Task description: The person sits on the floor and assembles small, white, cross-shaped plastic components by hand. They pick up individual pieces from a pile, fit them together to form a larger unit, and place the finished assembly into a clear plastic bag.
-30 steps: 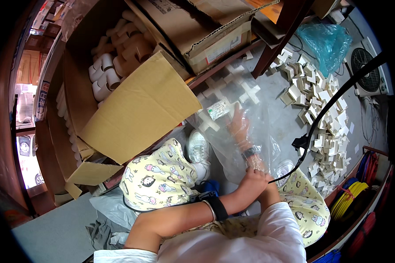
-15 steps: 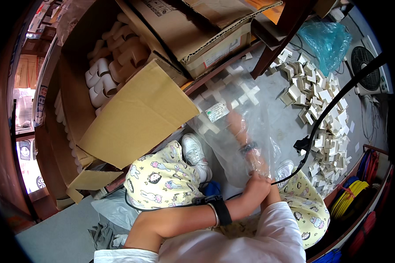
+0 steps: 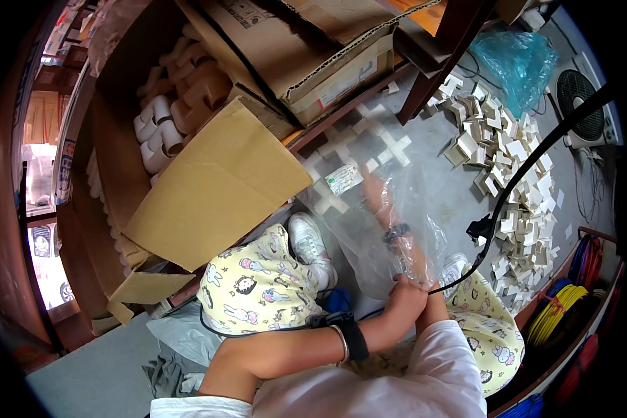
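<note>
A clear plastic bag (image 3: pixel 355 244) hangs in front of me with several white cross-shaped pieces (image 3: pixel 395 149) toward its far end. My left hand (image 3: pixel 407 298) is closed on the bag's near edge, beside my right forearm. Through that mouth my right arm reaches deep into the bag. Seen through the plastic, my right hand (image 3: pixel 375 189) lies close to the white pieces and to a small printed label (image 3: pixel 343 179). Its fingers are blurred by the film, so their grip does not show.
On the left, an open cardboard box (image 3: pixel 219 184) holds white curved pipe fittings (image 3: pixel 161 132). Loose white angular pieces (image 3: pixel 512 167) are heaped on the floor at right, near a teal plastic bag (image 3: pixel 519 66) and a fan (image 3: pixel 579 104). A black cable (image 3: pixel 529 164) crosses the right side.
Very little differs. The bag's right side bulges out slightly more around my right forearm, and my left hand keeps its hold on the edge.
</note>
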Available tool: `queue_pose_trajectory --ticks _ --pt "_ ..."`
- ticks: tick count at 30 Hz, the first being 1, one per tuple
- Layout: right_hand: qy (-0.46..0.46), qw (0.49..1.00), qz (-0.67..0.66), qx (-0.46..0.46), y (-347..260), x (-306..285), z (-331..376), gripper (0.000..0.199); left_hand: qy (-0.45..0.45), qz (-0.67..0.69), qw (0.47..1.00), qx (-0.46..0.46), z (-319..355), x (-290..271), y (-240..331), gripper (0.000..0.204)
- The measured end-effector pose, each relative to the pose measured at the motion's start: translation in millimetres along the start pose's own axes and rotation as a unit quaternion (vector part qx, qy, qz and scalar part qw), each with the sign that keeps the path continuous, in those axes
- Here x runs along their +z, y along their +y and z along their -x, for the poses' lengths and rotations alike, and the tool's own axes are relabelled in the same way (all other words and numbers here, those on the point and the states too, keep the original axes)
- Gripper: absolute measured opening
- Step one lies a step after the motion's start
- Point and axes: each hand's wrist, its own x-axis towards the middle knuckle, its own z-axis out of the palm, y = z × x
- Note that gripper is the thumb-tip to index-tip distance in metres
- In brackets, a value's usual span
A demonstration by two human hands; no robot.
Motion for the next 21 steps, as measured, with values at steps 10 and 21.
queue_pose_trajectory --ticks 10,21 --pt "0.002 0.998 0.033 0.051 -47 -30 9 0.069 -0.007 -0.010 1.000 -0.007 1 2 -1 0.012" --pt "0.186 0.960 0.182 0.100 -3 -58 -2 0.068 -0.026 -0.039 0.999 -0.001 -1 -8 -5 0.010"
